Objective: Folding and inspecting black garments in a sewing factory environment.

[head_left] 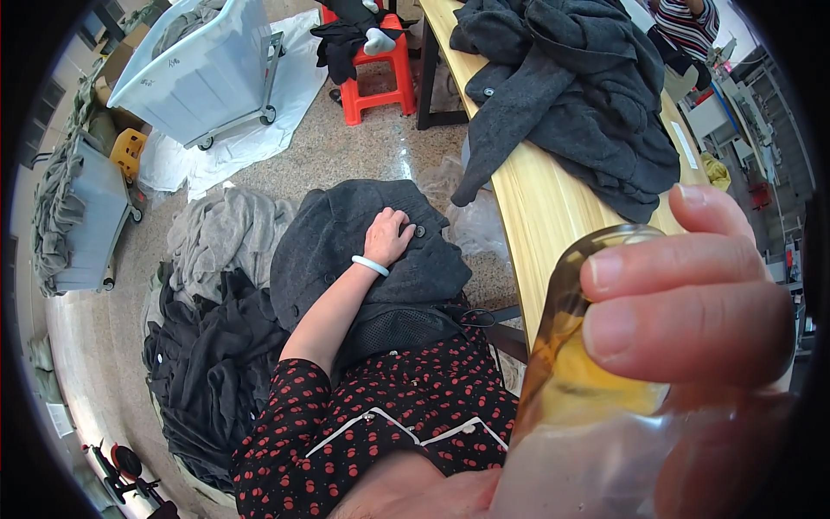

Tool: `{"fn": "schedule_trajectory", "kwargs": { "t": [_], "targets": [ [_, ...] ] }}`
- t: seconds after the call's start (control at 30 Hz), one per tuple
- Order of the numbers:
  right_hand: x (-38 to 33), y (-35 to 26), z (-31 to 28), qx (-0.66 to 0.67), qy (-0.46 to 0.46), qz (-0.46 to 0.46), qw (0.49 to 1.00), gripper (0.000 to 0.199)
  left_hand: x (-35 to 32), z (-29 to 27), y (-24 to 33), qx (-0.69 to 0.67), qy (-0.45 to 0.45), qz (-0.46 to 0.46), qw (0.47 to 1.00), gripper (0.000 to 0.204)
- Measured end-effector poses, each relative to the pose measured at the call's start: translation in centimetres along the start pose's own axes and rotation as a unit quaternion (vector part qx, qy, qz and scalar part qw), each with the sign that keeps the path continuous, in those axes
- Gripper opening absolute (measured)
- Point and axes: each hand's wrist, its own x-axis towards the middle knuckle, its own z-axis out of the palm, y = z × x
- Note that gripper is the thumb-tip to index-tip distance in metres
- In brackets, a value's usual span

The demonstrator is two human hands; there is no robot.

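My right hand (700,320) is raised close at the right, its fingers wrapped round a clear drinking bottle (562,389) with amber liquid inside. The bottle stands tilted, and its lower part in the picture is blurred and cut off. On my lap lies a dark grey knitted cardigan (333,233) with buttons. My left hand (389,238), a pale bracelet at its wrist, rests on top of the cardigan next to a button, fingers slightly bent and apart.
A wooden table (553,208) at the right bears a heap of dark grey garments (588,95). Light grey (226,233) and black garments (216,372) lie piled at my left. Farther off stand wheeled bins (203,86) and a red stool (378,86); another person (687,26) is at the far right.
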Motion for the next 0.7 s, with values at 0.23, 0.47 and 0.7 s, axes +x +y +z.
{"fn": "schedule_trajectory", "kwargs": {
  "t": [0.23, 0.47, 0.7],
  "targets": [
    [0.7, -0.5, 0.4, -0.029, 0.005, 0.018, 0.999, 0.032, 0.3, 0.1, 0.2, -0.011, 0.005, 0.007, 1.0, 0.018],
    [-1.7, -0.7, -1.4, -0.049, 0.005, 0.027, 0.998, 0.037, 0.2, 0.0, 0.2, -0.002, 0.002, 0.004, 1.0, 0.018],
    [-1.7, -0.8, -1.1, -0.051, 0.018, 0.031, 0.998, 0.036, 0.1, 0.0, 0.1, -0.002, 0.003, 0.002, 1.0, 0.018]
  ]
}}
